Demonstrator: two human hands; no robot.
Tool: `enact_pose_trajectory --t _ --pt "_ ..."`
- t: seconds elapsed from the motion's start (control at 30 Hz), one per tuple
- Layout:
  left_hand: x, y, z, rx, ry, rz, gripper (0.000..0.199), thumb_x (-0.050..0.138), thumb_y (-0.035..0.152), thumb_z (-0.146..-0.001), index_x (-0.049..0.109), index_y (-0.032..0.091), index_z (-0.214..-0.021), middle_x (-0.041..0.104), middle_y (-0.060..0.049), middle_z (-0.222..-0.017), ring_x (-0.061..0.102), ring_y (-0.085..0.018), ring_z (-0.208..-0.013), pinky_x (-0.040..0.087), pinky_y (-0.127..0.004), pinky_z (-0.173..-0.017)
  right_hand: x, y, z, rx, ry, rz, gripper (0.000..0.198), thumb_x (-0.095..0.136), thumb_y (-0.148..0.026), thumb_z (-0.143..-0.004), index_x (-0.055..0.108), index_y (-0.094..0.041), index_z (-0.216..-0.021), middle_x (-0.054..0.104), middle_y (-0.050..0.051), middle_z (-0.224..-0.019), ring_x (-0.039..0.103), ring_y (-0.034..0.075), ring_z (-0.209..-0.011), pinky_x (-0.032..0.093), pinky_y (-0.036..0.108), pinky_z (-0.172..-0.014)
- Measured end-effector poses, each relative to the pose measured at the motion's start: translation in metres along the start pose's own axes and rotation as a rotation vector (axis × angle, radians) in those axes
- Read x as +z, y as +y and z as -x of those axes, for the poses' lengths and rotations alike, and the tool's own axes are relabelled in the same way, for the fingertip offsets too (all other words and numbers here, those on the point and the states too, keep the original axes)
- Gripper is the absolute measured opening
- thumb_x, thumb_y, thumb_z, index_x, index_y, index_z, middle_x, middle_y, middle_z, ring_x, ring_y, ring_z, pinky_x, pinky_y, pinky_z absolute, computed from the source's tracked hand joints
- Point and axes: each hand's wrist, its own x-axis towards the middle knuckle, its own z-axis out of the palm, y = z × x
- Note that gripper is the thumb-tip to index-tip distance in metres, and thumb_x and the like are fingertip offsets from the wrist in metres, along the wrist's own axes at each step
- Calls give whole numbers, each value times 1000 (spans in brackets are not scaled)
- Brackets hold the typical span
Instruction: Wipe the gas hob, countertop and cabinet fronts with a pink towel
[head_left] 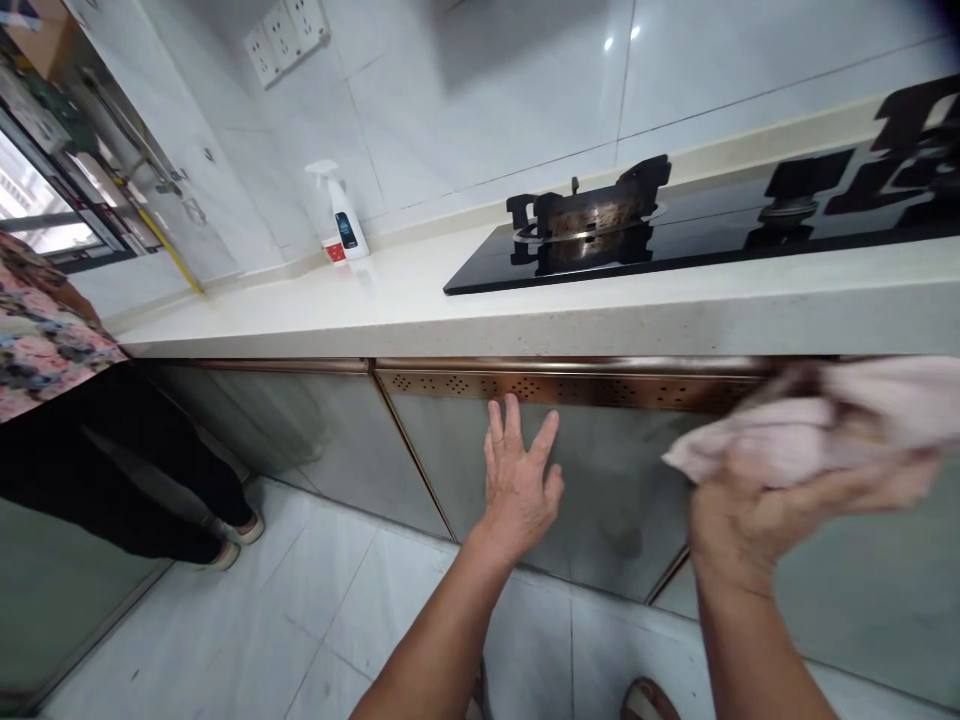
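My left hand is in front of the cabinet door, fingers spread and holding nothing. Its fingertips reach the perforated copper-coloured strip under the counter edge; whether they touch it I cannot tell. A pale pink cloth, smeared by motion, is in my right hand, which is raised by the right end of the strip just below the counter. Folds of the cloth hide some of the fingers.
Above is the white countertop with a black gas hob and a spray bottle by the wall. A person in black trousers stands at the left. Grey tiles cover the floor.
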Motion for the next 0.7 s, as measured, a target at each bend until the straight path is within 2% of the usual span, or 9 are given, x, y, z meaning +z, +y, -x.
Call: enact_pose_trajectory --t 0.07,0.2,0.33,0.4,0.5,0.6,0.7 --pt "1 1 0 4 21 6 86 53 8 -91 16 36 -164 -17 -8 -175 -13 -39 -160 25 -71 -121 10 -23 9 -103 10 34 92 58 -45 -96 5 -20 -167 6 25 -168 8 48 -156 15 76 -117" --pt "4 -4 2 18 55 24 89 49 9 -94 4 35 -165 -7 -10 -176 -10 -35 -161 27 -69 -123 27 -71 31 -185 -83 66 74 58 -36 -93 29 -27 -160 24 21 -163 30 42 -147 33 70 -112" --pt "13 -17 7 45 90 11 87 49 17 -98 -2 32 -166 6 -13 -176 -6 -32 -162 29 -66 -124 36 -93 53 -229 -234 34 62 62 -29 -85 45 -28 -145 38 17 -151 36 37 -136 40 62 -108" --pt "16 -21 9 50 103 0 88 49 17 -97 -3 30 -166 9 -14 -175 -4 -32 -162 30 -65 -124 39 -92 59 -254 -269 18 59 66 -26 -83 47 -28 -139 39 16 -147 35 35 -135 42 59 -107" --pt "15 -20 10 34 81 1 91 50 11 -92 0 29 -166 5 -13 -176 -5 -32 -162 28 -65 -125 40 -81 55 -282 -235 -3 58 70 -25 -84 46 -30 -137 41 15 -143 38 33 -133 44 56 -106" --pt "9 -14 10 25 40 -2 93 50 6 -89 5 34 -166 -5 -10 -176 -7 -33 -162 26 -67 -124 35 -60 40 -266 -112 18 69 75 -28 -82 42 -28 -143 41 17 -142 41 35 -131 44 60 -105" --pt "5 -10 10 7 1 6 95 51 4 -89 3 36 -165 -6 -11 -176 -7 -35 -162 27 -69 -122 23 -28 23 -191 52 87 85 77 -28 -77 38 -23 -151 40 21 -144 40 41 -133 39 65 -106"
